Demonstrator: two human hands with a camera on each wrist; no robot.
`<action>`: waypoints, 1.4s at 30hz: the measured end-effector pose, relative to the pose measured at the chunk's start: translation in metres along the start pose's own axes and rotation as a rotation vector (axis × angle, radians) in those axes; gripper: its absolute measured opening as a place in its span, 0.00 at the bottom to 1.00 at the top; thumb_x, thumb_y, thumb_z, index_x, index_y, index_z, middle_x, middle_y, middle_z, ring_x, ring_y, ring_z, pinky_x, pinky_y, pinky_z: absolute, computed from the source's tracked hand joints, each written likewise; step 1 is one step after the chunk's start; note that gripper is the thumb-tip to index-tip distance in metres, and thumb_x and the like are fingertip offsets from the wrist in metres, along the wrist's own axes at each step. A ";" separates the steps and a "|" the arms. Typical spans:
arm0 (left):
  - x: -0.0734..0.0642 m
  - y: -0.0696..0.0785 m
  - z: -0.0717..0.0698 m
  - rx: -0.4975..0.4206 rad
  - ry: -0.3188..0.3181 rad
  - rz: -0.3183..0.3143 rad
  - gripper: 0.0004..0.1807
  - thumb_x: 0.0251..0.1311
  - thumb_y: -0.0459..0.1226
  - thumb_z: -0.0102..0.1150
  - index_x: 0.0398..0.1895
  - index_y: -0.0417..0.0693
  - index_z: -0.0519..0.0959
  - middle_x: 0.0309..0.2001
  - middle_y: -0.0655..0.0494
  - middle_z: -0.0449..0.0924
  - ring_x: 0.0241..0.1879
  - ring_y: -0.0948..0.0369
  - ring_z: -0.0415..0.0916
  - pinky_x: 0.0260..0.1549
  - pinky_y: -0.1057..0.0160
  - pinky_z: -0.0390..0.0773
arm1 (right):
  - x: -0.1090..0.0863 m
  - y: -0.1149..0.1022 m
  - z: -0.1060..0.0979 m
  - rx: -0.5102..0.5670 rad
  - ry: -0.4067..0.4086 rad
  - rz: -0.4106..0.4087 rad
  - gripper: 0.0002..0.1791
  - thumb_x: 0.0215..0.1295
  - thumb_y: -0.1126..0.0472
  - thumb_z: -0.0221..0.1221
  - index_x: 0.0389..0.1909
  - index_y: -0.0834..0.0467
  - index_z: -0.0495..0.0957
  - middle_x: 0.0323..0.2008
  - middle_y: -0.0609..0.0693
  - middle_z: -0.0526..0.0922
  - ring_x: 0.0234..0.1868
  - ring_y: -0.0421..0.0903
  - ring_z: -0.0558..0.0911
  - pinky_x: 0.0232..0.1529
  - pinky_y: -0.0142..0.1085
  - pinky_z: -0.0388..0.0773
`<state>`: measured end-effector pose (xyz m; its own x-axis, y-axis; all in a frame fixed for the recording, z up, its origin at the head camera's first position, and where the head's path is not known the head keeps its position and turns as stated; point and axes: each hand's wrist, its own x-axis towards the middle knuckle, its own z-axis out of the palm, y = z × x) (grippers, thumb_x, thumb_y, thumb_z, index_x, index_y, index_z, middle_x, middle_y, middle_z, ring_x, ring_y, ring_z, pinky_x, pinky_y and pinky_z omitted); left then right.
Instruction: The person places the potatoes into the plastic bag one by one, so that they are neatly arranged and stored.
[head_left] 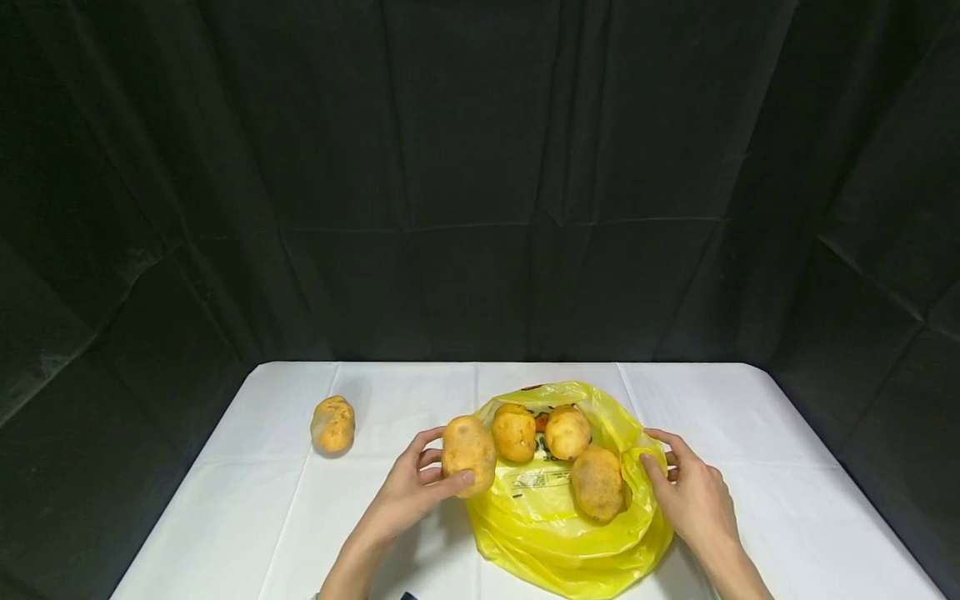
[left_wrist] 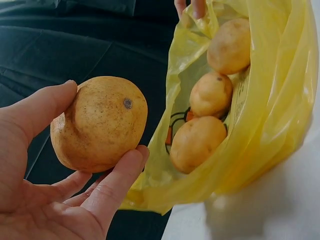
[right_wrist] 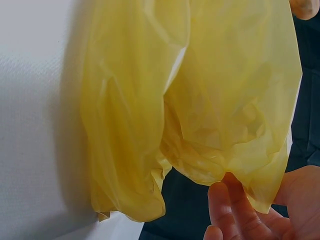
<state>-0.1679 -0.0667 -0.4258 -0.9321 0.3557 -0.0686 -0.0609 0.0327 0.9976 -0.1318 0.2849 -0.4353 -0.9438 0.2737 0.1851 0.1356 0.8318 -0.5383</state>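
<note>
Between its thumb and fingers, my left hand (head_left: 417, 485) holds a potato (head_left: 468, 455) at the left rim of a yellow plastic bag (head_left: 570, 558). The left wrist view shows this potato (left_wrist: 102, 125) up close, with a dark spot on its skin. Inside the bag lie a potato (head_left: 514, 432) at the left, another potato (head_left: 567, 432) beside it and a larger potato (head_left: 597, 485) nearer the front. My right hand (head_left: 693, 492) pinches the bag's right edge; in the right wrist view its fingers (right_wrist: 240, 205) grip the thin plastic.
A single potato (head_left: 333, 424) lies on the white-covered table (head_left: 247, 500), at the far left. Black cloth (head_left: 480, 183) hangs behind the table and along both sides.
</note>
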 end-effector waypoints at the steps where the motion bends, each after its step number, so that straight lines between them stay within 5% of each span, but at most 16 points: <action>1: 0.001 0.000 0.001 0.001 -0.004 -0.001 0.43 0.57 0.39 0.70 0.71 0.40 0.57 0.50 0.46 0.77 0.45 0.55 0.80 0.41 0.59 0.79 | 0.000 0.000 0.000 0.001 0.001 -0.002 0.21 0.68 0.60 0.60 0.60 0.59 0.73 0.38 0.63 0.84 0.34 0.54 0.82 0.36 0.52 0.76; 14: 0.010 -0.007 0.023 0.034 -0.047 -0.020 0.42 0.58 0.42 0.69 0.71 0.41 0.58 0.50 0.46 0.76 0.47 0.54 0.79 0.45 0.58 0.78 | 0.000 -0.001 -0.001 -0.003 -0.012 0.014 0.22 0.68 0.60 0.60 0.60 0.60 0.73 0.39 0.64 0.83 0.35 0.55 0.82 0.36 0.53 0.77; 42: 0.028 -0.020 0.061 0.123 -0.054 -0.059 0.42 0.53 0.42 0.73 0.69 0.45 0.62 0.47 0.49 0.73 0.40 0.55 0.74 0.37 0.59 0.75 | -0.002 0.000 -0.002 -0.013 0.015 -0.010 0.21 0.67 0.60 0.60 0.60 0.59 0.73 0.38 0.63 0.84 0.35 0.55 0.82 0.35 0.52 0.76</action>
<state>-0.1706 -0.0004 -0.4478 -0.9074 0.3996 -0.1305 -0.0673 0.1682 0.9835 -0.1295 0.2853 -0.4336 -0.9404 0.2727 0.2030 0.1303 0.8406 -0.5257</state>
